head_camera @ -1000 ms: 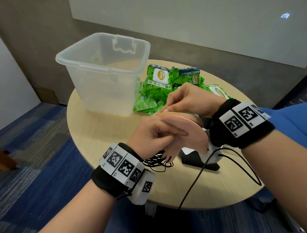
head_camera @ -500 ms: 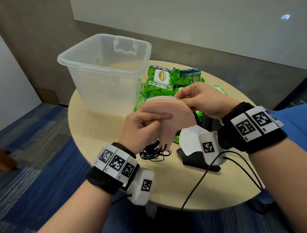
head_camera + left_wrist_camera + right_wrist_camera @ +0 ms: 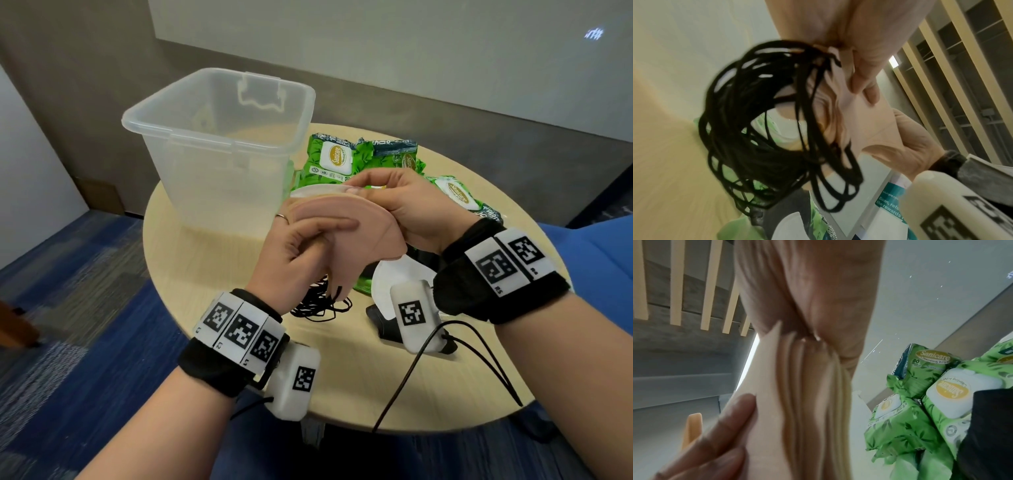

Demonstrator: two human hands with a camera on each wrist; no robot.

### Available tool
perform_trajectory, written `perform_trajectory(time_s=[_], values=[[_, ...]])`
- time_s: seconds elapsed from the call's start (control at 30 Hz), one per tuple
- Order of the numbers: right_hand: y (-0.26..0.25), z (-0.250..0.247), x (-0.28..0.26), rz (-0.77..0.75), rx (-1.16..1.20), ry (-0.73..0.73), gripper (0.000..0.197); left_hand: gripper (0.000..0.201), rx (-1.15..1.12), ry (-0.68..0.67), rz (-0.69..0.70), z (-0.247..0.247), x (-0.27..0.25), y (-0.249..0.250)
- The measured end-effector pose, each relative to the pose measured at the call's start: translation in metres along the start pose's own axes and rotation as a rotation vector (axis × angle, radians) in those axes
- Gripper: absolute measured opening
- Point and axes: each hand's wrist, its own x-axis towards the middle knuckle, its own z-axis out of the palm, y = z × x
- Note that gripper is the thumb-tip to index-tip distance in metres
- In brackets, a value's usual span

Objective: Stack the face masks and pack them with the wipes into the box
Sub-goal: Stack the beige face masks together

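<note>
1. I see the clear box (image 3: 219, 144) upright on the table (image 3: 191, 274), wipes packs (image 3: 337, 164) beside it, partly hidden.
2. My left hand (image 3: 294, 250) grips the pink mask stack (image 3: 356, 236) in the air; my right hand (image 3: 404, 205) pinches its top edge.
3. Black ear loops (image 3: 760, 129) dangle, blurred.
</note>
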Motion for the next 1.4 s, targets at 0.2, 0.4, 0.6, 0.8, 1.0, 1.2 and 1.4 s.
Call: perform_trajectory(time_s=[0.2,0.4,0.6,0.8,1.0,1.2,1.4], values=[[0.001,-0.009,-0.010,0.036,0.001,-0.217,0.033,0.036,0.032,0.070,-0.014,-0.002,0.001,0.014],[0.012,-0.011,-0.007,-0.003,-0.117,-0.070,0.033,0.039,0.030,0.048,-0.146,-0.004,0.002,0.005],[0.022,-0.021,-0.006,-0.034,-0.220,0.162,0.014,0.034,-0.310,0.047,-0.384,0.001,-0.002,0.008],[0.052,-0.062,-0.016,0.149,-0.986,0.169,0.033,0.032,-0.236,0.120,-0.382,-0.001,-0.005,0.002],[0.082,-0.078,-0.014,0.325,-1.207,0.263,0.032,0.031,-0.178,0.153,-0.355,-0.002,-0.006,0.000],[0.098,-0.059,-0.015,0.446,-1.409,0.316,0.063,0.031,-0.232,0.170,-0.394,0.001,-0.008,0.002],[0.104,-0.052,-0.015,0.410,-1.307,0.406,0.043,0.030,-0.226,0.167,-0.392,0.000,-0.007,0.001]])
